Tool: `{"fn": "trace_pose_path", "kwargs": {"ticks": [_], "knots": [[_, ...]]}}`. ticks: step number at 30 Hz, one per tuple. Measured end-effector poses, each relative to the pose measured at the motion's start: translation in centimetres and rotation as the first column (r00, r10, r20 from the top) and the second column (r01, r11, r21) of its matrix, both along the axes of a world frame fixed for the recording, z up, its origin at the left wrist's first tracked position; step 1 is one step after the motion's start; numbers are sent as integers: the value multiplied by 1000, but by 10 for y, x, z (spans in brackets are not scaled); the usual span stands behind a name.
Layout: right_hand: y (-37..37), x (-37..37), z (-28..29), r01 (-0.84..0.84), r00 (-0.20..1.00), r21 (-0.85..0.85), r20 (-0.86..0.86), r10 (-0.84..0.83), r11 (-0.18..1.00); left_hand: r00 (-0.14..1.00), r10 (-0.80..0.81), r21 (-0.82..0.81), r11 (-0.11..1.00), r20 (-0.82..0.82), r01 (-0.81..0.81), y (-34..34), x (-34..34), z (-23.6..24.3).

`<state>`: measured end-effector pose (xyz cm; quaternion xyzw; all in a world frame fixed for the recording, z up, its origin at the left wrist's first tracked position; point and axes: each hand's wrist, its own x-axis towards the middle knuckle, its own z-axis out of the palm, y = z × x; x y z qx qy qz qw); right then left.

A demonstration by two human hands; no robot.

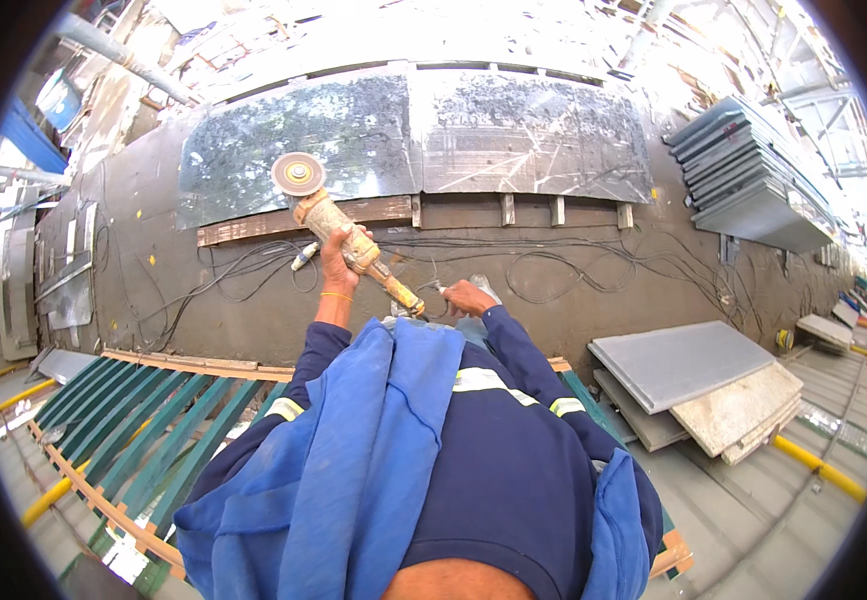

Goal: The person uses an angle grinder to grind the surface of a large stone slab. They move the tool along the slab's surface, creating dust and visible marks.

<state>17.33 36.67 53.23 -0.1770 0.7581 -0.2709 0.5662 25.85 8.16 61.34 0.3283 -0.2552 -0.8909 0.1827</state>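
Note:
My left hand is wrapped round the worn yellow body of an angle grinder. Its round cutting disc points away from me and up, over the edge of a metal-faced sheet. The grinder's rear end slants down toward my waist. To its right, my right hand is closed, its fingertips pinching a thin cord with a pale piece on it. What exactly that pale piece is, I cannot make out. A white and blue connector lies on the ground beside my left wrist.
Dark cables run loosely across the brown ground. A second metal-faced sheet rests on wooden blocks ahead. Grey panels are stacked far right, with flat slabs nearer. Green slats lie at left; a yellow pipe runs at right.

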Motion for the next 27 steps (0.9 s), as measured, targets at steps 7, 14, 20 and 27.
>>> {"fn": "trace_pose_path", "kwargs": {"ticks": [7, 14, 20, 27], "knots": [[43, -46, 18, -13, 991, -245, -131, -19, 969, 984, 167, -68, 983, -55, -170, 19, 0, -11], [95, -97, 59, -433, 901, -368, -200, 384, 823, 912, 394, -177, 896, -114, -408, 40, 52, 39], [80, -105, 38, -667, 719, -450, -177, 672, 594, 817, 572, -219, 789, -74, -573, 46, 132, 104], [17, -100, 32, -722, 572, -542, -118, 812, 429, 693, 708, -248, 653, -136, -716, 18, 198, 155]]}}
